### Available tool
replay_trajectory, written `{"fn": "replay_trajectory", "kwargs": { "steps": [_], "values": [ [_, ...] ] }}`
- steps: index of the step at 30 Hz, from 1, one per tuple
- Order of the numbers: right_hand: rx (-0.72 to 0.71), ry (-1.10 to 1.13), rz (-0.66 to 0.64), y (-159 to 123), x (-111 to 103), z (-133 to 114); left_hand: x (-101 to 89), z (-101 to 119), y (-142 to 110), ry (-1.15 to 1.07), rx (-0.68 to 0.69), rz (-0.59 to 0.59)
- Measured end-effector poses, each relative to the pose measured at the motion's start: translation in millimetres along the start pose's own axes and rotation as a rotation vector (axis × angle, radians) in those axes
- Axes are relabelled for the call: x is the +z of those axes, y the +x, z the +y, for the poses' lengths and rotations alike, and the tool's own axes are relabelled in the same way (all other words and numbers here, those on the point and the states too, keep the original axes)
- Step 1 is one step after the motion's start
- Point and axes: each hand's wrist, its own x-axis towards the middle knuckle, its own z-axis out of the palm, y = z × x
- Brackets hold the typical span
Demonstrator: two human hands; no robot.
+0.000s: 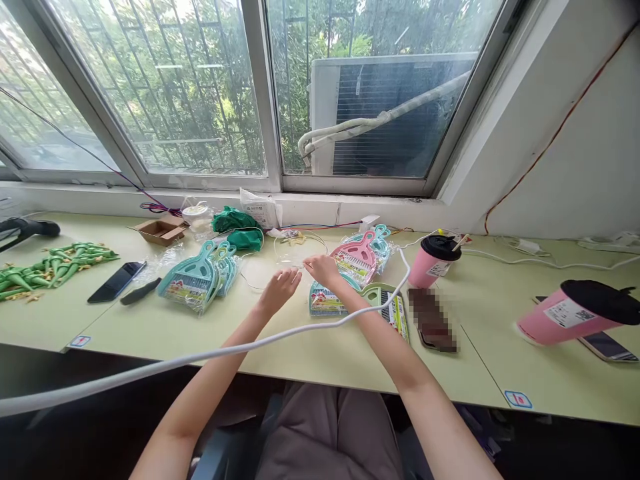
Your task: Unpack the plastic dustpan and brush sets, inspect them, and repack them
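My left hand (pixel 281 291) and my right hand (pixel 323 269) are close together over the middle of the table. Both have their fingers pinched; whatever lies between them is too small and pale to make out. A thin white cord (pixel 326 241) loops on the table just behind them. To the left lie wrapped teal dustpan-and-brush sets (pixel 189 280). By my right hand and forearm are a pink dustpan set (pixel 354 259), a teal set (pixel 327 301) and an olive-green set (pixel 395 308), the last two partly covered by my arm.
A thick white cable (pixel 200 357) crosses in front of my arms. Pink cups (pixel 427 263) stand at right, near a phone (pixel 434 323). At left are another phone (pixel 116 281), a black-handled tool (pixel 141 292), green bundles (pixel 70 263), a cardboard box (pixel 161 230) and green crumpled material (pixel 234 220).
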Motion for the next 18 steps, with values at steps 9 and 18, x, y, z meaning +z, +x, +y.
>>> {"fn": "replay_trajectory", "kwargs": {
  "steps": [9, 18],
  "values": [
    [0.011, -0.015, 0.009, -3, 1, 4, 3.2, -5, 19, 0.184, -0.065, 0.019],
    [0.033, 0.025, 0.016, -4, 4, 6, 8.4, -2, 37, 0.213, -0.039, 0.042]
  ]
}}
